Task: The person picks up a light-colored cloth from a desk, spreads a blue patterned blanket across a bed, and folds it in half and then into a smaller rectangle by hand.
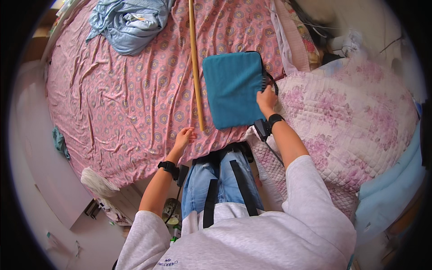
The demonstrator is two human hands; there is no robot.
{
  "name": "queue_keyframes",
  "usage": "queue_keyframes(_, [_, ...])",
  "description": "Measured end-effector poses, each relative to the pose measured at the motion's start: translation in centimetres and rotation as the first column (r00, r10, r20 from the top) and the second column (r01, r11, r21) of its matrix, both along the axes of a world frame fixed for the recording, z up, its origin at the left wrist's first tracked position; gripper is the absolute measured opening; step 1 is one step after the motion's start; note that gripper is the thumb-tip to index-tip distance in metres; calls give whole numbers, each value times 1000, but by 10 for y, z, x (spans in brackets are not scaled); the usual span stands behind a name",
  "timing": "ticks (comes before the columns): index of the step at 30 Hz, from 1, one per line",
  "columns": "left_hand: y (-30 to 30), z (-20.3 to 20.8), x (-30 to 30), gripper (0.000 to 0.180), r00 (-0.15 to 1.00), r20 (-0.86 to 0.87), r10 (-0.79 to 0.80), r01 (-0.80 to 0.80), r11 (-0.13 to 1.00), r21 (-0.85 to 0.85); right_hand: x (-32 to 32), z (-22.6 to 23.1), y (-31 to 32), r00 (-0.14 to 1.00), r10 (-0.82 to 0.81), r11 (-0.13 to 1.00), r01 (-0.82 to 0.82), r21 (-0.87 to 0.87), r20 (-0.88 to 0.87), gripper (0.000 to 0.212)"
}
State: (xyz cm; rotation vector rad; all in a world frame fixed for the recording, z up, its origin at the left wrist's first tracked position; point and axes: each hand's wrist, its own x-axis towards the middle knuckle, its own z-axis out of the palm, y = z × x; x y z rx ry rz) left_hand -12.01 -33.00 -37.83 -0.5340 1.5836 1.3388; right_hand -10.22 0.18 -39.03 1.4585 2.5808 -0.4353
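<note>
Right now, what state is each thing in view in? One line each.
Teal case: lying flat; zipper closure unclear.
Wooden stick: lying lengthwise, left of the case.
Blue cloth: bunched up.
Pink patterned sheet: spread, wrinkled.
Floral quilt: spread, rumpled.
Left hand: empty, fingers loosely bent.
Right hand: at the case's right edge, fingers bent.

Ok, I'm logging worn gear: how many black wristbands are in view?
2: one black wristband behind the left hand, which is near the long yellow wooden stick; another behind the right hand, which touches the teal rectangular fabric case.
</note>
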Motion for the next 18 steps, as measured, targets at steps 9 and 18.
queue_keyframes(9, [3,-10,9,21,1000,-14,8,-8,1000,14,10,-2,57,966,-9,997,29,-73,258,40])
queue_keyframes(18, [-30,8,33,20,979,-16,201,-199,977,78,14,-7,47,877,-458,390,53,-919,-144,16])
